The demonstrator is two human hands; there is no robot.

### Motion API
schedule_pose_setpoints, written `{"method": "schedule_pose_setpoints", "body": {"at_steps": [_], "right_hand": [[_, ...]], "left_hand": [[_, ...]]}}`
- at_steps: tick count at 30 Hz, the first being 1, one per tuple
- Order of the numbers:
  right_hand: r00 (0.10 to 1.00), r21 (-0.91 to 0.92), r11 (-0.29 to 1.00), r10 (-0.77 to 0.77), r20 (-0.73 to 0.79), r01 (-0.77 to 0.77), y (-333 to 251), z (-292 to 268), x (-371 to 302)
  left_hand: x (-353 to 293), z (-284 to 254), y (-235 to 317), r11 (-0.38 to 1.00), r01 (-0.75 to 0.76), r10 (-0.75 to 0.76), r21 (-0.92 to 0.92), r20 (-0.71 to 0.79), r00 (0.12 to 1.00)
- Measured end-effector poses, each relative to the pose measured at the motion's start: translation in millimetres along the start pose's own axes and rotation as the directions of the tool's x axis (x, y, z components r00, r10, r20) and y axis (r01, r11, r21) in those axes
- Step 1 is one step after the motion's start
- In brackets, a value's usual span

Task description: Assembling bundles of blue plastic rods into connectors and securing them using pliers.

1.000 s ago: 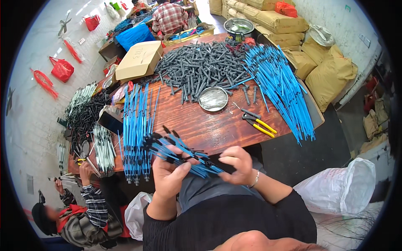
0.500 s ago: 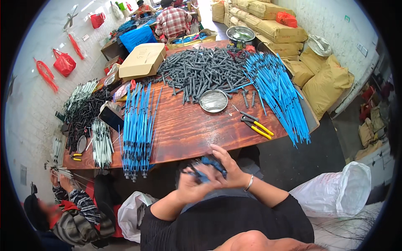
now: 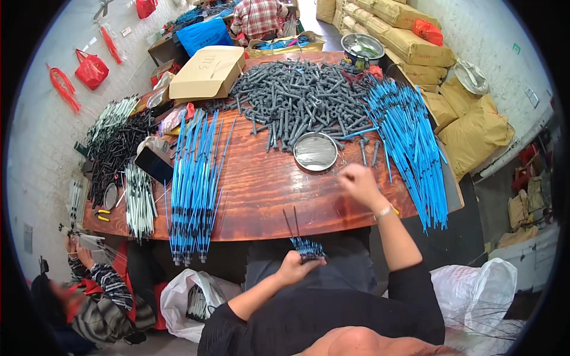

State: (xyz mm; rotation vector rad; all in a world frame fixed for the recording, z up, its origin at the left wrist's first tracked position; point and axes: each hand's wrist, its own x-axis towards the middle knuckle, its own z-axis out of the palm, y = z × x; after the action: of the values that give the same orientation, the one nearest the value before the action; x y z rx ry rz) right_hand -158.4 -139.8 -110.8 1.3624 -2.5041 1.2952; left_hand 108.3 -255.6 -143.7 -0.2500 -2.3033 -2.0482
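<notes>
My left hand [image 3: 292, 270] grips a bundle of thin blue-and-black rods [image 3: 307, 246] over my lap, seen nearly end-on. Two long dark rods stick up from it toward the table edge. Above the table my right hand [image 3: 360, 183] is closed, fingers curled together; whatever it may hold cannot be made out. Just beyond it sits a round metal dish [image 3: 315, 152] of fine silvery pins. Under my right wrist the yellow-handled pliers [image 3: 396, 210] are mostly hidden. A few grey screw-like plastic pieces [image 3: 363, 151] lie right of the dish.
Grey plastic parts [image 3: 303, 101] are heaped at the table's back. Blue rods lie in a right pile [image 3: 409, 154] and a left bundle [image 3: 193, 184]. Further left are white rods [image 3: 139, 202] and a phone [image 3: 154, 165]. A person [image 3: 98, 291] works at lower left. White sacks [image 3: 469, 293] flank me.
My hands, together on the blue bundle before, are now apart. The right has moved up and right over the table; the left keeps the bundle. The view has shifted slightly.
</notes>
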Motion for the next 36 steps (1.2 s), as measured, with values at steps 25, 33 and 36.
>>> {"method": "schedule_pose_setpoints", "body": {"at_steps": [25, 33, 36], "right_hand": [[0.59, 0.733, 0.666, -0.649, 0.48, 0.137, -108, 70, -33], [0.894, 0.55, 0.819, -0.115, 0.434, -0.161, -64, 72, -76], [0.989, 0.126, 0.981, 0.142, 0.051, -0.148, -4, 43, -42]], "left_hand": [[-39, -3, 38, 0.874, -0.474, 0.47, 0.112, 0.056, 0.881], [-22, 8, -3, 0.89, -0.436, 0.436, 0.135, 0.034, 0.899], [-5, 7, -33, 0.948, -0.297, 0.312, 0.112, -0.142, 0.94]]}}
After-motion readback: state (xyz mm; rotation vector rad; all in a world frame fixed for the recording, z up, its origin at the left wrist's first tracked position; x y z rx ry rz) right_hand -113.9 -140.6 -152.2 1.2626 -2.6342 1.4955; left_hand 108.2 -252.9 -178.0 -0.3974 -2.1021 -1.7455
